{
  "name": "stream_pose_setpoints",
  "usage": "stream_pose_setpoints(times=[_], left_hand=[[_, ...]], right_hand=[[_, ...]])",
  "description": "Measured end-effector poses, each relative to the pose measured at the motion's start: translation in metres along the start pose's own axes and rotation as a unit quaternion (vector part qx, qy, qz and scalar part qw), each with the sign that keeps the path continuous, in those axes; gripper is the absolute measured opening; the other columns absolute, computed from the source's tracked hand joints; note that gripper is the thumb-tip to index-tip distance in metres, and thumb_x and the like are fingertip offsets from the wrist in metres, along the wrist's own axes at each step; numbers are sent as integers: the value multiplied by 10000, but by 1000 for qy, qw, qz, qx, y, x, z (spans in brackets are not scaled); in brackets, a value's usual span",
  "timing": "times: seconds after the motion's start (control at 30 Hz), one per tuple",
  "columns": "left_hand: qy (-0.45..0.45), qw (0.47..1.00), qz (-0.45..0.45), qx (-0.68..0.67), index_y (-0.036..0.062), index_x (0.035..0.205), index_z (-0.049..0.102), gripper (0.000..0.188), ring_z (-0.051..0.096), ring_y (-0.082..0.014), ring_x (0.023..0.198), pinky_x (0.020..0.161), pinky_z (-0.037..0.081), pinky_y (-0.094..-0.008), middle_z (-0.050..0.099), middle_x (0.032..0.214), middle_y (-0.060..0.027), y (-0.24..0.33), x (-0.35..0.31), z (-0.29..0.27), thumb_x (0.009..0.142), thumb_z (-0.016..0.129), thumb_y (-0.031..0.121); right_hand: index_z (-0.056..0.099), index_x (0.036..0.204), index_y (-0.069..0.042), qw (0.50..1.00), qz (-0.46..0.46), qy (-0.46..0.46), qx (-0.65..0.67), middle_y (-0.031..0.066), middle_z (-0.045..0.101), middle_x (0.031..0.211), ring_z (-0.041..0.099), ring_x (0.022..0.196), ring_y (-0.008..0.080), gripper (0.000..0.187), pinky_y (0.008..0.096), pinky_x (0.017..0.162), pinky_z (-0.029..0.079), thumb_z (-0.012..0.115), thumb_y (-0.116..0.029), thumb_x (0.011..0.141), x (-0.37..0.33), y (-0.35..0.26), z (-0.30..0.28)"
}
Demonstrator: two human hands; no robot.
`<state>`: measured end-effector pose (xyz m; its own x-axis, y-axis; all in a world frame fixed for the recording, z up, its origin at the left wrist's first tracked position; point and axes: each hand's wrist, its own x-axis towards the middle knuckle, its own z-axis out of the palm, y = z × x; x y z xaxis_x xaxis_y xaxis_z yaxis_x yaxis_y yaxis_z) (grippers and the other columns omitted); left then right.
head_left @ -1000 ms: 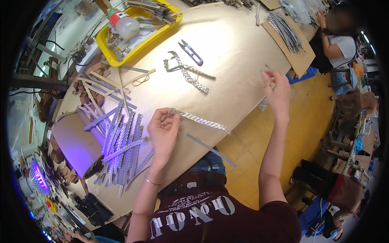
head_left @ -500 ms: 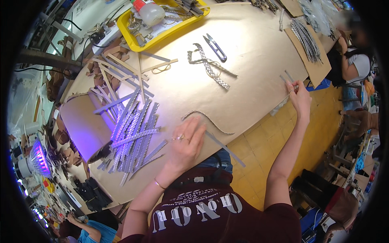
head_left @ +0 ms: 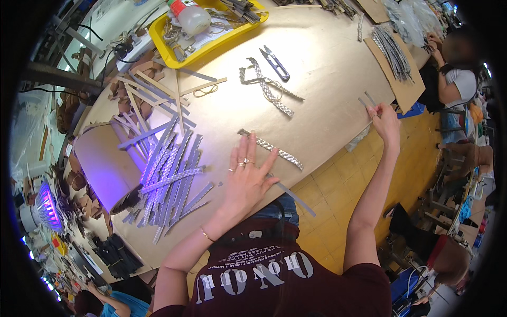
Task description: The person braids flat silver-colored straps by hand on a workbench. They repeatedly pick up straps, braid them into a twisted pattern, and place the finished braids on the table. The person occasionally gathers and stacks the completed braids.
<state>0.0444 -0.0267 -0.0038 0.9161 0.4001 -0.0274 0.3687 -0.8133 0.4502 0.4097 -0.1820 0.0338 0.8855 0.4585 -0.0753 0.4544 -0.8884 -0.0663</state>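
My left hand (head_left: 244,174) lies open and palm down on the table, fingers spread. Its fingertips touch a flat silvery braided strip (head_left: 284,155) that slants toward the front edge. A plain grey strip (head_left: 297,199) sticks out beside the thumb and over the table edge. Further right, my right hand (head_left: 385,121) is closed in a pinch on thin grey strips (head_left: 370,97), with two ends poking past the fingers. Beyond the left hand lie a loop of braided strips (head_left: 273,96) and dark thread snips (head_left: 275,64).
At left lies a heap of braided strips (head_left: 168,174) beside a curled brown sheet (head_left: 108,161). A yellow tray (head_left: 208,50) with a bottle stands at the far side. More strips lie on cardboard (head_left: 404,98) at right, near another person (head_left: 457,84).
My left hand has flattened and spread its fingers. The braided strip has turned from edge-on and curved to flat and straighter. My right hand keeps its pinch, almost in place.
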Motion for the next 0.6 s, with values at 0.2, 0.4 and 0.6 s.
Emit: stream_pose_setpoints(times=[0.2, 0.4, 0.6], left_hand=[[-17, 1000, 6, 9, 308, 1475, 445, 628, 126, -515, 1458, 1176, 165, -564, 132, 1581, -316, -8, 3, -7, 897, 609, 494], [-16, 999, 27, -6, 291, 1464, 461, 647, 192, -511, 1437, 1169, 200, -548, 174, 1562, -322, -11, 7, -13, 876, 638, 493], [-29, 999, 37, 12, 271, 1461, 467, 675, 241, -474, 1432, 1142, 258, -533, 210, 1560, -304, -14, 7, -21, 856, 655, 503]], right_hand=[[634, 905, -5, 996, -29, -64, 61, 179, 659, 862, 635, 838, 338, 392, 418, 748, 470, 673, -395, 895, 11, 10, 1], [641, 898, 20, 992, -5, -36, 121, 177, 658, 831, 640, 794, 328, 396, 409, 735, 488, 711, -370, 877, 10, 9, 4], [669, 894, -10, 998, 42, -29, 41, 183, 694, 870, 663, 831, 350, 383, 423, 733, 505, 725, -387, 861, 8, -14, -8]])
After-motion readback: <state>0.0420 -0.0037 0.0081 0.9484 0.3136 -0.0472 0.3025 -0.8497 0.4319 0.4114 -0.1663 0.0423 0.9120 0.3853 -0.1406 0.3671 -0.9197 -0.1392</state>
